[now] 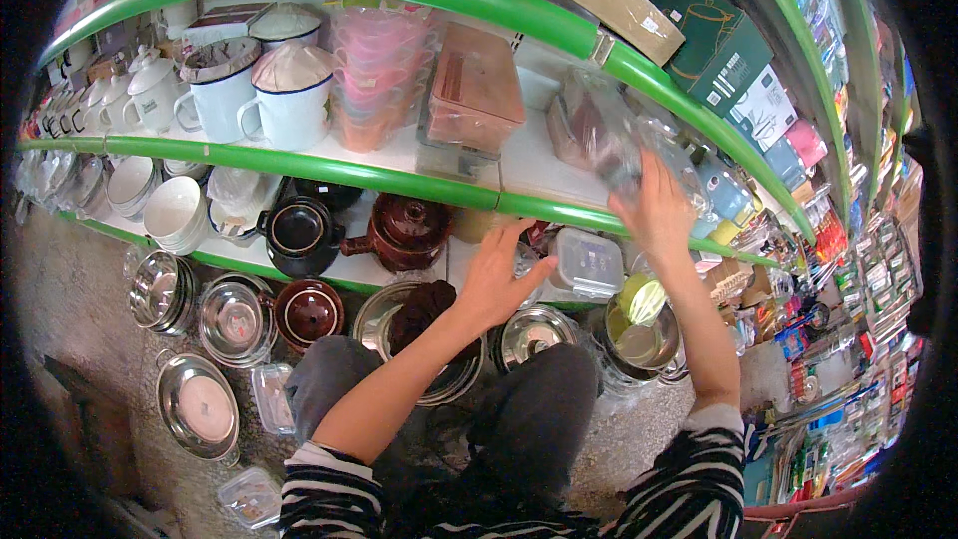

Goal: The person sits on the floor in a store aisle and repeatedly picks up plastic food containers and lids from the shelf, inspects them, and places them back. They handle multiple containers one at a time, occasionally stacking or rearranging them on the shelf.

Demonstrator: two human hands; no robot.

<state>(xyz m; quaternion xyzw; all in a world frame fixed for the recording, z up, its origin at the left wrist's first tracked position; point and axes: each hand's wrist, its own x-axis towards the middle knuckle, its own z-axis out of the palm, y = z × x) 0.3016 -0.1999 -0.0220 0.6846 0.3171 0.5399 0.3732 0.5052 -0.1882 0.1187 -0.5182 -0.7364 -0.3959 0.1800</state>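
On the middle shelf, my right hand has its thumb and fingers around the near end of a clear plastic-wrapped package. The package is blurred, and what is inside it is unclear. My left hand reaches below the green shelf edge with its fingers apart and nothing in them. Just right of its thumb sits a clear lidded plastic food container on the lower shelf. A brown lidded ceramic pot with a side handle stands to the left of that hand.
White enamel mugs, stacked pink plastic cups and a pinkish lidded box fill the middle shelf. Steel basins, a brown ceramic bowl and a steel pot stand on the floor close around my knees.
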